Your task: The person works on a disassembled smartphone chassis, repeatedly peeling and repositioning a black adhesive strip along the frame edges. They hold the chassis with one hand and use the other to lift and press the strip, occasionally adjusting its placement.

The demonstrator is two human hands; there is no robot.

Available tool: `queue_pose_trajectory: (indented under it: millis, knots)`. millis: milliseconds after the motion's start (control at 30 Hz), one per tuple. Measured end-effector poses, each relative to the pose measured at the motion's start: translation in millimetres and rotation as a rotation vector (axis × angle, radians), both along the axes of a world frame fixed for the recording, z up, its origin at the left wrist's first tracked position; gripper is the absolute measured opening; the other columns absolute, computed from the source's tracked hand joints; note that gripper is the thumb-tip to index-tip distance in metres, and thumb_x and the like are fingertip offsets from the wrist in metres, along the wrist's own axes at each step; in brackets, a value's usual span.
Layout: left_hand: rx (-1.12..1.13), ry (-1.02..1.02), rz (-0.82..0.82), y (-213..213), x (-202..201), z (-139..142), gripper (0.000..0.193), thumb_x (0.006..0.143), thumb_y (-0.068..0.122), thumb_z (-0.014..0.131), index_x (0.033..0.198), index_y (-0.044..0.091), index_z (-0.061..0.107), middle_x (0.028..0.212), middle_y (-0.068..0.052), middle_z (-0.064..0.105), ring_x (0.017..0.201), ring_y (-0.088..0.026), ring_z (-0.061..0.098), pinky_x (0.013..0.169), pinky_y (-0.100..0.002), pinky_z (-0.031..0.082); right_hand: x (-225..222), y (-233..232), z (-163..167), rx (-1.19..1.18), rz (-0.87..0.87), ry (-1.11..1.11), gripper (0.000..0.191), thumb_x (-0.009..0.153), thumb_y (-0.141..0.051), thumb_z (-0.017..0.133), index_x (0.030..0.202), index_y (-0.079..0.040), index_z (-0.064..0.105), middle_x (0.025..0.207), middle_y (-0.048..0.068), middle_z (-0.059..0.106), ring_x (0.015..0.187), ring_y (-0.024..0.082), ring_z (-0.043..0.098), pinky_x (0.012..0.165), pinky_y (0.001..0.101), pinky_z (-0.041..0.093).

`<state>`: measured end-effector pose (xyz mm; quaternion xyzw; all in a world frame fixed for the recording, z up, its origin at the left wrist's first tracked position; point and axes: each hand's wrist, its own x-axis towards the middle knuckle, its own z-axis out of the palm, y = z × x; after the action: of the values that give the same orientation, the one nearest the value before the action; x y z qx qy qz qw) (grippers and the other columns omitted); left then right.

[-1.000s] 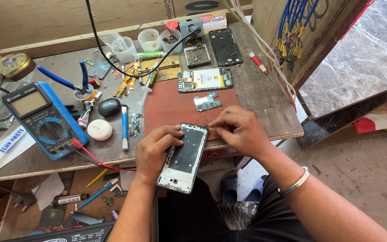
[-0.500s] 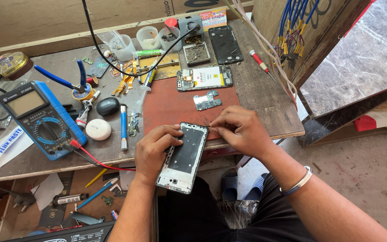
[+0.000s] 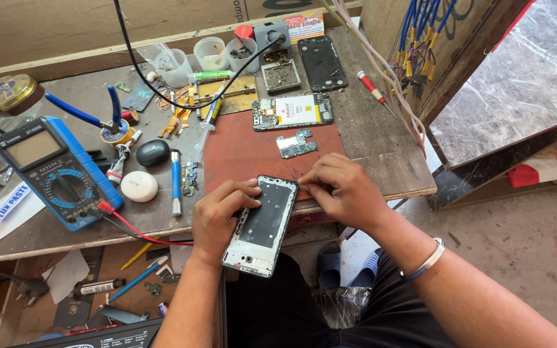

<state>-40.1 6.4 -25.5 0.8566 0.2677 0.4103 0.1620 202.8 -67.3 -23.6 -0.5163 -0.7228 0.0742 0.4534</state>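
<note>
The left hand (image 3: 217, 216) grips a phone frame (image 3: 262, 225) by its left edge, thumb and fingers clamped on it, holding it tilted over the near edge of the table (image 3: 381, 161) and above the lap. The right hand (image 3: 343, 190) has its fingers pinched together at the frame's top right corner — whether they hold anything small there I cannot tell. Beyond the hands, on a red mat (image 3: 253, 151), lies a small circuit board (image 3: 296, 144), and past it a phone body (image 3: 291, 111) with its battery showing. To the left sit a blue multimeter (image 3: 53, 171), a white case (image 3: 138, 186) and a dark case (image 3: 153, 153) — all well apart from the frame.
</note>
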Motion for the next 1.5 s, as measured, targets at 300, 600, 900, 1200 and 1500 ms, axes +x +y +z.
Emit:
queue_pose_trajectory:
  millis: [300,600,900,1200,1500]
  knots:
    - [-0.028,-0.001,0.022,-2.1,3.2,5.3,0.016,0.074,-0.007,0.069,0.082,0.006,0.072,0.098,-0.004,0.077,0.102,-0.022,0.077,0.078,-0.031,0.061,2.4,-1.9,3.5,-0.032,0.011,0.061,0.007,0.083,0.000,0.075,0.088,-0.005,0.074,0.088,0.004,0.071,0.086,0.022,0.068,0.069,0.0319,0.054]
    - [-0.172,0.003,0.001,5.2,7.4,12.2,0.016,0.074,-0.006,0.069,0.082,0.007,0.071,0.090,-0.002,0.073,0.095,-0.020,0.078,0.071,-0.030,0.059,4.1,-0.8,2.5,-0.082,0.003,0.085,0.007,0.082,-0.001,0.074,0.087,-0.005,0.075,0.087,0.004,0.072,0.082,0.021,0.069,0.067,0.0327,0.055]
    - [-0.111,0.023,-0.026,12.2,11.9,0.5,0.032,0.071,0.004,0.071,0.095,0.021,0.082,0.079,-0.003,0.059,0.090,-0.018,0.072,0.069,-0.032,0.054,3.5,-0.9,2.1,0.010,0.010,0.002,0.009,0.081,0.000,0.075,0.089,-0.003,0.072,0.088,0.007,0.071,0.085,0.024,0.068,0.074,0.0347,0.054]
    - [-0.137,0.051,0.037,7.0,13.5,4.8,0.029,0.069,0.006,0.074,0.092,0.022,0.083,0.082,0.001,0.061,0.079,-0.017,0.066,0.066,-0.033,0.053,4.4,-1.1,2.2,-0.063,-0.002,0.080,0.011,0.080,0.002,0.074,0.090,-0.004,0.073,0.088,0.007,0.071,0.080,0.020,0.070,0.067,0.0309,0.056]
    - [-0.132,0.002,0.019,5.0,16.3,8.2,0.027,0.069,0.008,0.075,0.092,0.022,0.082,0.083,0.002,0.061,0.080,-0.016,0.067,0.066,-0.031,0.053,2.4,-0.8,3.4,0.001,-0.003,-0.025,0.009,0.081,-0.001,0.075,0.089,-0.004,0.073,0.089,0.006,0.071,0.086,0.024,0.068,0.074,0.0346,0.054]
